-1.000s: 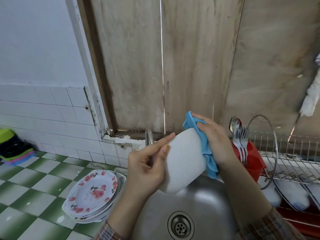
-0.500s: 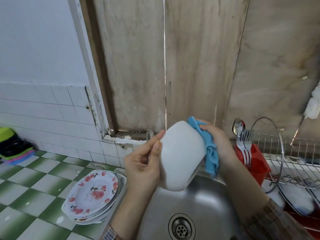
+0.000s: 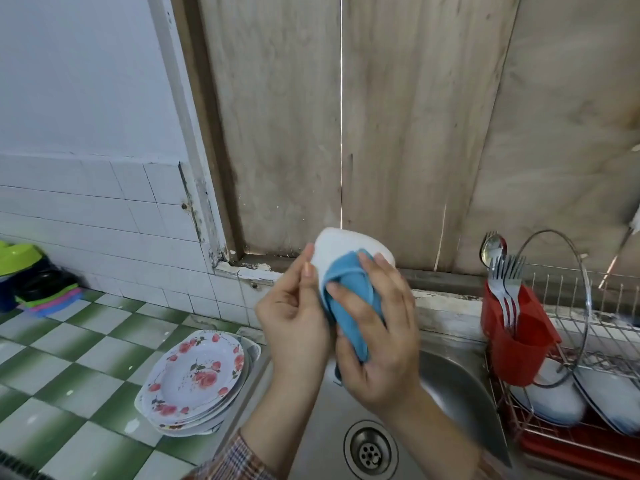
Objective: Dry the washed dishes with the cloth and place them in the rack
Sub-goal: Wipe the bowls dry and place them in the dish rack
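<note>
The counter [image 3: 69,358], tiled in green checks, takes up the near left. The steel sink [image 3: 450,386] sits in the near middle. The wire rack [image 3: 606,323] stands just to its right, with white dishes [image 3: 547,400] already in its lower tier. A stack of flowered plates [image 3: 197,372] waits on the counter at the sink's left edge.

Above the sink, the left hand [image 3: 294,317] grips a white bowl [image 3: 346,247] from the left, thumb up along its side. The right hand [image 3: 381,341] clutches a blue cloth [image 3: 349,296] and presses it against the near side of the bowl, covering most of it. A red holder [image 3: 519,341] on the rack's left end carries forks [image 3: 507,282].

The step looks like wiping the bowl dry, with the plates not yet done. Next the bowl likely needs turning in the left hand so the cloth reaches the rest. Then it must be carried right, past the holder, into a free slot in the rack.
</note>
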`<state>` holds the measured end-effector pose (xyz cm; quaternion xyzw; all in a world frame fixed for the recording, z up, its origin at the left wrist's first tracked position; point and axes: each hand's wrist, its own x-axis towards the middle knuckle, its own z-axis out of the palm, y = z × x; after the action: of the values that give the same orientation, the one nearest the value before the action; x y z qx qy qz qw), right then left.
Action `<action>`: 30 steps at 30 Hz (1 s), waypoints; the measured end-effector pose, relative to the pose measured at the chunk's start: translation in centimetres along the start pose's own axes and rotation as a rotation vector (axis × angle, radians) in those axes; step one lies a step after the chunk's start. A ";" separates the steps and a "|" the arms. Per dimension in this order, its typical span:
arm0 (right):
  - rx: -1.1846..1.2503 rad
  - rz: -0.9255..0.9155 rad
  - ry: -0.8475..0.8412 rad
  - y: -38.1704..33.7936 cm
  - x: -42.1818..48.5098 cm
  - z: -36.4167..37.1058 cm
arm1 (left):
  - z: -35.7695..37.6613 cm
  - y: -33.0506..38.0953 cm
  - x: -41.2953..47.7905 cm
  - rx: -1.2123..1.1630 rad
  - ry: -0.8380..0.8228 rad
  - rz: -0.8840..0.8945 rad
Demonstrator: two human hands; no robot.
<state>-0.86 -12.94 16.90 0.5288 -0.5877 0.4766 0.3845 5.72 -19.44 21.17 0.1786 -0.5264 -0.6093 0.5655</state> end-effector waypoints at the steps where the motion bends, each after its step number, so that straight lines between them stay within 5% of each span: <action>1: 0.061 0.025 0.060 0.3 -1.5 1.0 | -0.3 -0.1 0.4 -0.019 0.049 -0.019; 7: 0.631 0.830 0.340 -0.1 -2.5 2.3 | -1.9 0.1 1.1 -0.029 0.059 -0.032; 9: 0.733 0.916 0.319 0.8 -1.0 1.7 | -2.3 -0.3 0.6 0.009 0.026 -0.019; 11: 0.703 0.841 0.233 0.2 0.2 1.3 | -2.5 -0.7 0.4 0.019 0.066 -0.021; 17: 0.459 0.242 -0.099 -1.6 -0.4 1.1 | -3.9 -0.7 1.7 -0.208 0.299 -0.163; 21: 0.586 0.711 0.055 0.0 1.1 1.6 | -4.3 -0.2 1.8 -0.167 0.250 -0.103; 23: 0.546 0.732 0.123 -0.4 2.2 1.8 | -3.7 -0.3 1.3 -0.174 0.219 -0.113; 27: 0.324 0.222 0.127 -2.9 1.3 2.3 | -3.3 -0.3 1.6 -0.253 0.271 -0.196; 30: 0.032 -0.093 0.075 -2.3 -1.4 3.3 | -4.1 -1.2 2.4 -0.478 0.237 -0.492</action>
<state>1.74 -15.76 15.11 0.5434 -0.5400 0.4871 0.4192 7.78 -23.62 19.53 0.2318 -0.2412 -0.8080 0.4850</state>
